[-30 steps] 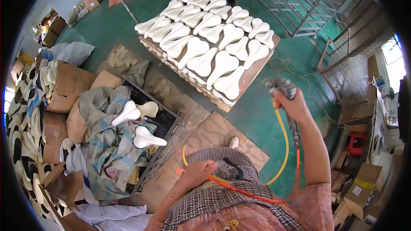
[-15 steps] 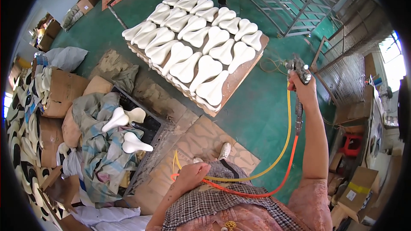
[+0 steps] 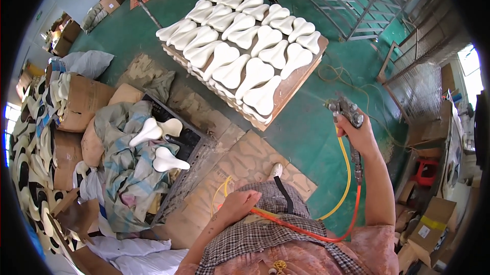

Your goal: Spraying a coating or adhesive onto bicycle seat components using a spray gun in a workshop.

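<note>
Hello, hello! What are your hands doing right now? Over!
Right hand gripping spray gun, raised beside the board of white saddle shapes. Left hand resting on lap, touching orange hose. Nothing between gun and board.

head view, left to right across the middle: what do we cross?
Cardboard boxes of white saddle shapes → black crate holding loose white saddles over cloth → wooden board stacked with rows of white saddles → spray gun in the right hand → red stool.
</note>
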{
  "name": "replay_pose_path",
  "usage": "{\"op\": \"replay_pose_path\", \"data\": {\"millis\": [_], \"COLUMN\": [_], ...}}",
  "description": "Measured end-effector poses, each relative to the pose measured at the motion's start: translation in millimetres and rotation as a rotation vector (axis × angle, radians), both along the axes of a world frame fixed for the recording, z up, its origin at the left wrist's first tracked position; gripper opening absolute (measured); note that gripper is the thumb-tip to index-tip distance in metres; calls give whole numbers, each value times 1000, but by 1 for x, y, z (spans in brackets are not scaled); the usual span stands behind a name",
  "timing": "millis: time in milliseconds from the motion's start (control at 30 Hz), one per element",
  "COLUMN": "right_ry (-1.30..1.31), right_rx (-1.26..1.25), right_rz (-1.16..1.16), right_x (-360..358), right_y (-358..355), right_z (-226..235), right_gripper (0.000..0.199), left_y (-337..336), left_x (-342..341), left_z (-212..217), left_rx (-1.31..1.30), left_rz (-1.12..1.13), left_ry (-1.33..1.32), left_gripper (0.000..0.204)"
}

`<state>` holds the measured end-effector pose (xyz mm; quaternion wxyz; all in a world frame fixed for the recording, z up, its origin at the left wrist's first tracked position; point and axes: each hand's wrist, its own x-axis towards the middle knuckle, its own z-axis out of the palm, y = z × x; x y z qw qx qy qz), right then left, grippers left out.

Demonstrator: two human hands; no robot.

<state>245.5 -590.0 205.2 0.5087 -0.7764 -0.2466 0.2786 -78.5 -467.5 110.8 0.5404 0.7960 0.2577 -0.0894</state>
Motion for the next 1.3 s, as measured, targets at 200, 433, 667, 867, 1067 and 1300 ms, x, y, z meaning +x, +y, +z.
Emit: {"op": "replay_pose_path", "data": {"millis": [200,433,667,867,1067,1300], "right_ry": [158,78,197,297,364,419], "right_rx": [-17,46,98,199,305,255], "right_rz": [132,47,188,17,-329,-512], "right_x": [-55,-30,36,138,194,286], "right_y": [-1,0,-10,-84,-173,-164], "right_z": [0,4,-15,-29,-29,-60], "right_gripper": [23,23,25,18,33,33], "left_y": [-6,-21,-52,-70,-14,80], "left_x": [-21,-11,83,201,332,440], "left_z": [-2,-14,-29,-77,-214,-362], "left_rx": [-79,-53,-153,-458,-1199,-1437], "left_rz": [-46,-53,-119,-179,792,1810], "left_ry": [55,41,70,202,26,-263], "left_gripper": [34,34,37,36,35,40]}}
